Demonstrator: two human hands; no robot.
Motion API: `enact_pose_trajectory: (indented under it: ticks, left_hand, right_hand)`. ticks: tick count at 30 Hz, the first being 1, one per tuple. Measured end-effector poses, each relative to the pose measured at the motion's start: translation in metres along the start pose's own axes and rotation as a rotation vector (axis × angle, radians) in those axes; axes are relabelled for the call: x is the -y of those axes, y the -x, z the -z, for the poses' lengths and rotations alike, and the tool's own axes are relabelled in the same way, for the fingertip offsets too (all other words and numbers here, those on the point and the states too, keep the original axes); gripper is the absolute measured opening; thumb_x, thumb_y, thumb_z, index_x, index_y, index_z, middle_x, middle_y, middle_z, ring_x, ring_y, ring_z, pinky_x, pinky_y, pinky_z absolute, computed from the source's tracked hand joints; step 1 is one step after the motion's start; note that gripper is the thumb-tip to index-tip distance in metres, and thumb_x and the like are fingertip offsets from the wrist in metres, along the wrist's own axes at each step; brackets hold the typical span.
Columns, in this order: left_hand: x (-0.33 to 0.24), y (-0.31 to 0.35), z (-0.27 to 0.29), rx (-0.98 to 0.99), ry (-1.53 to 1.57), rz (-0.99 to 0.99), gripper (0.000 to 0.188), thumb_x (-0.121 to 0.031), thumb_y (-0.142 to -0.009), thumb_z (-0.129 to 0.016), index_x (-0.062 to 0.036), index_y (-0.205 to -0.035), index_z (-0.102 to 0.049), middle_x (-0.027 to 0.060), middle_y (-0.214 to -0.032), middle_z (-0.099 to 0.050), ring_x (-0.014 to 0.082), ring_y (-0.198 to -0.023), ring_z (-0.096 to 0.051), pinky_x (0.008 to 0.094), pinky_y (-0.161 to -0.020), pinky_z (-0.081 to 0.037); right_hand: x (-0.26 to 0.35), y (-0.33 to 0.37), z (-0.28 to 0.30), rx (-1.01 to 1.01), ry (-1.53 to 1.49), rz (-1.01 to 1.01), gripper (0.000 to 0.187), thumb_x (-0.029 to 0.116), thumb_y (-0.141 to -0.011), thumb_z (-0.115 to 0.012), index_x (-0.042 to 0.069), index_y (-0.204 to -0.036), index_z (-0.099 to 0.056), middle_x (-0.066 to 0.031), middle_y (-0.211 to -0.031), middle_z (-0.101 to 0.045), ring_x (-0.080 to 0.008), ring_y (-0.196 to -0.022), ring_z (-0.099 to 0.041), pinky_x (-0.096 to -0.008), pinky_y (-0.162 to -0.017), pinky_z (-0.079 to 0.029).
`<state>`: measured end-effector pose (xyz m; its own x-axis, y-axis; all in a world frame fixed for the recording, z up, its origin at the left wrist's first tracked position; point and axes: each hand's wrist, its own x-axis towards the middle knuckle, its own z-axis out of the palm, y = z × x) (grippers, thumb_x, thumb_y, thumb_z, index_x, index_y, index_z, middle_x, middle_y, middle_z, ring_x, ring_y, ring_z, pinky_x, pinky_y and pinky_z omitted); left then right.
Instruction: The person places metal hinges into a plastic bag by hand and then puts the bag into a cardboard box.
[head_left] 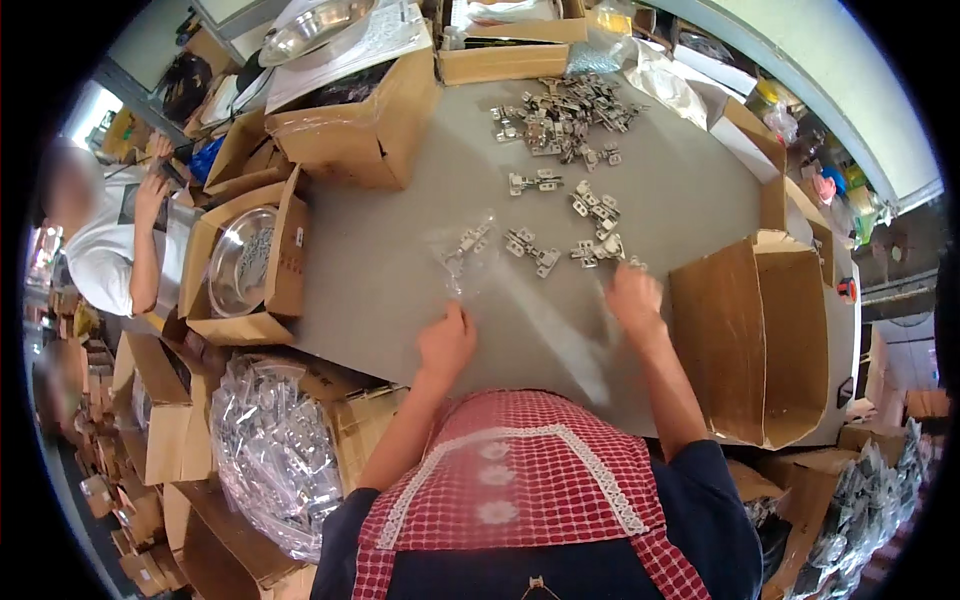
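My left hand (pixel 447 340) is closed, its thumb and finger pinching the near end of a clear plastic bag (pixel 458 280). A metal cabinet hinge (pixel 472 238) lies inside that bag. My right hand (pixel 635 297) is closed at the near end of a row of hinges, its fingertips on a cabinet hinge (pixel 608 247) partly hidden by them. Between the hands lies another loose hinge (pixel 533 252). Farther off are one more hinge (pixel 597 207) and a single hinge (pixel 536 181). A heap of hinges (pixel 570 115) covers the far part of the grey table (pixel 380 260).
An upright open cardboard box (pixel 740 340) stands right of my right hand. At left, a carton (pixel 290 250) holds a steel bowl (pixel 232 260). Bagged metal parts (pixel 275 450) fill a box below the table's left edge. Another person (pixel 125 230) works at far left.
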<state>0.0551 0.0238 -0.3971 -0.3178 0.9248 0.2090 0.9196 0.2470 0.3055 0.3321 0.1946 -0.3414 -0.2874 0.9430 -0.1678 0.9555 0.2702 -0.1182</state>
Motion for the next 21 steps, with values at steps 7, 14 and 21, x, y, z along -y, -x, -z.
enact_pose_trajectory:
  ticks: [7,14,21]
  left_hand:
    - [0.003,0.011,-0.007,0.02,0.091,0.065,0.018,-0.024,-0.091,-0.056,-0.0063,-0.092,-0.053,0.0162,-0.063,-0.063,0.0351,-0.053,-0.063,0.0472,-0.048,-0.049]
    - [0.02,-0.013,0.026,-0.039,0.047,0.095,0.014,-0.023,-0.092,-0.056,-0.0096,-0.096,-0.058,0.0132,-0.07,-0.066,0.0339,-0.06,-0.065,0.0468,-0.054,-0.05]
    - [0.031,-0.004,0.057,-0.161,0.087,0.066,0.012,-0.021,-0.09,-0.061,-0.0109,-0.097,-0.064,0.0113,-0.079,-0.067,0.0324,-0.07,-0.066,0.0461,-0.06,-0.051]
  right_hand:
    - [-0.023,0.007,0.023,-0.129,0.104,-0.16,0.028,0.021,-0.084,-0.063,0.002,-0.104,-0.057,-0.0194,-0.104,-0.062,-0.0337,-0.089,-0.068,-0.0454,-0.072,-0.057]
    - [-0.04,0.006,0.005,-0.137,0.033,-0.152,0.032,0.017,-0.083,-0.064,0.002,-0.109,-0.054,-0.0181,-0.118,-0.051,-0.0359,-0.103,-0.061,-0.0496,-0.075,-0.055]
    - [-0.043,0.009,-0.024,-0.408,0.048,0.057,0.024,0.009,-0.077,-0.061,0.001,-0.099,-0.058,-0.0181,-0.107,-0.054,-0.0373,-0.098,-0.057,-0.048,-0.082,-0.048]
